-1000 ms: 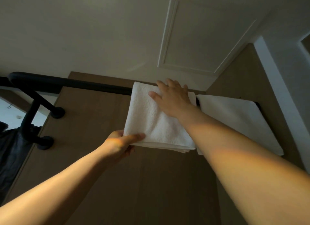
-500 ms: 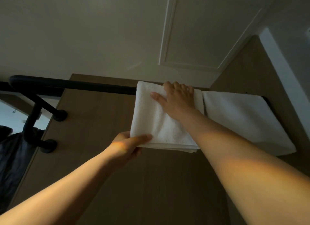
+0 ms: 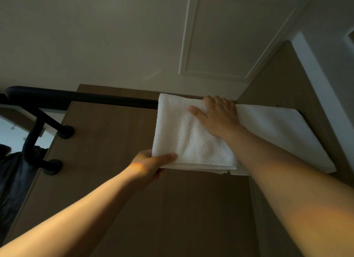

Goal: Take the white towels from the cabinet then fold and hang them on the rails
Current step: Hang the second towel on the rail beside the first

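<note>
Brown wall panel [image 3: 118, 180] behind black rail [image 3: 99, 99]; left hand [image 3: 151, 164] pinches folded towel [image 3: 183, 134] bottom corner, right hand [image 3: 218, 116] spread flat near rail; second towel [image 3: 283, 134] just beside.

Dim, muted light throughout. Warm orange patches fall on both forearms, while the wood wall [image 3: 118, 180] sits in shadow. The white towel [image 3: 183, 134] is brightest. Wide-angle bending stretches the edges; detail stays soft and grainy.

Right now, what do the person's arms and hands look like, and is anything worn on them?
Both forearms are bare up to the frame edge: no sleeves show. The left hand and right hand carry no gloves, and no watch, ring or bracelet is visible. Nails look short; dim light hides finer detail.
</note>
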